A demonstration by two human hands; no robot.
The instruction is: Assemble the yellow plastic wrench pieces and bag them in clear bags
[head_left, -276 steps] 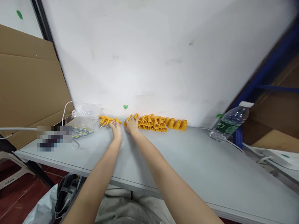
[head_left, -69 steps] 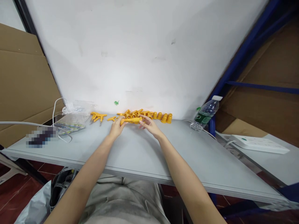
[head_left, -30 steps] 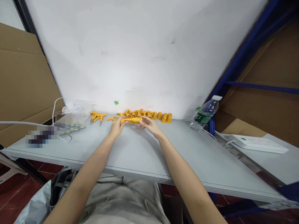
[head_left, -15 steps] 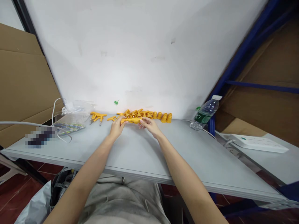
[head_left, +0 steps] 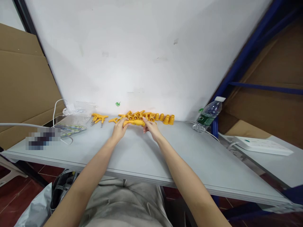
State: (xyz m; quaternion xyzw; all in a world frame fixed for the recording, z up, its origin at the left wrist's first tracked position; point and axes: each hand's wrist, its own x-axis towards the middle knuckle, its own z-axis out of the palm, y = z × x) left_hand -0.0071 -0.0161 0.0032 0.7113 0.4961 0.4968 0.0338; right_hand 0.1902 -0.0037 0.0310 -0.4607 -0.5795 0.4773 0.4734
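Note:
Between my two hands, a yellow ribbed plastic corkscrew part is held level just above the table. My left hand is closed on its left end. At the other end, the fingers and thumb of my right hand grip it and partly hide that end. Behind the hands lie several yellow corkscrew pieces, some with round open ends. Farther left is a small pile of yellow handles with metal spirals. Several yellow caps stand to the right of the row.
The grey table meets a white wall panel. On the left are clear plastic bags, white cables and a blurred dark object. A water bottle leans at the right, near a white power strip.
My right hand has shifted its grip on the right end, with the fingers now curled lower around it. The yellow part has tilted slightly. My left hand stays nearly in place.

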